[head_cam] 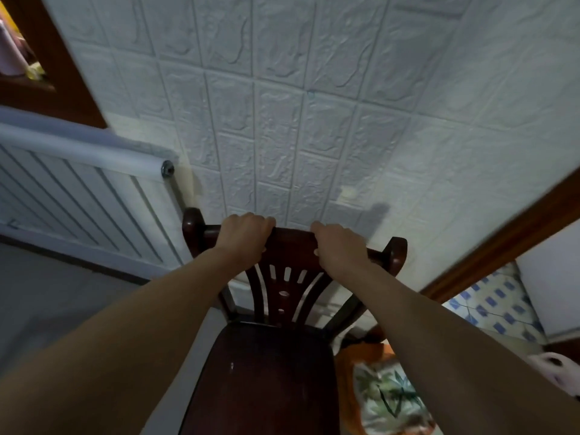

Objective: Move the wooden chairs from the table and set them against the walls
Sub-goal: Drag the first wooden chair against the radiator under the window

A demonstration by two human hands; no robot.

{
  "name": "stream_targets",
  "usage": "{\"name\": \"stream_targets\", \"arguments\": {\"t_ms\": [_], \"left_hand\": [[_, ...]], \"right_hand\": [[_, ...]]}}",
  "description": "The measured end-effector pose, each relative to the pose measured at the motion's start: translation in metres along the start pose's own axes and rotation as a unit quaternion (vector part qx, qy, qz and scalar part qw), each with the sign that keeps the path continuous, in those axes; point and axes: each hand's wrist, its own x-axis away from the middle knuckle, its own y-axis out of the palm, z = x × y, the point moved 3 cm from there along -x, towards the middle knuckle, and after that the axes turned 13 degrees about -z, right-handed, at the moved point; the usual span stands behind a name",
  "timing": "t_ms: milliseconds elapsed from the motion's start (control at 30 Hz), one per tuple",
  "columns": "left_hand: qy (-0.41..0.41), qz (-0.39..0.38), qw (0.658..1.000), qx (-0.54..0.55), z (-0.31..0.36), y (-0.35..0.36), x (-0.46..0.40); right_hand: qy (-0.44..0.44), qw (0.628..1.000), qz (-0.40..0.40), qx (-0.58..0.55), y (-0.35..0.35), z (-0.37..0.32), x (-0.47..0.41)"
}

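Observation:
A dark wooden chair (266, 372) stands in front of me with its carved, slotted back toward a white embossed-tile wall (314, 105). The backrest is close to the wall; I cannot tell whether they touch. My left hand (243, 237) grips the top rail left of centre. My right hand (340, 248) grips the same rail right of centre. Both arms reach over the seat. The chair's legs are hidden below the seat.
A white radiator (72, 196) hangs on the wall at left, under a dark wooden window frame (56, 64). A brown door frame (502, 240) runs along the right, with blue-patterned floor tiles (489, 306) beyond it. An orange leaf-print mat (386, 394) lies right of the chair.

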Motion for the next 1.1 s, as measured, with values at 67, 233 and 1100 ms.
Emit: {"name": "stream_targets", "arguments": {"t_ms": [67, 233, 1100], "left_hand": [[-0.002, -0.002, 1.0, 0.005, -0.001, 0.001, -0.012], [-0.007, 0.007, 1.0, 0.026, 0.001, 0.003, -0.031], [-0.127, -0.128, 0.973, 0.141, -0.024, -0.009, 0.105]], "right_hand": [[0.001, 1.0, 0.003, -0.003, 0.001, 0.005, -0.011], [0.007, 1.0, 0.026, 0.01, 0.007, 0.016, -0.03], [-0.083, 0.987, -0.139, 0.015, 0.012, -0.074, 0.022]]}}
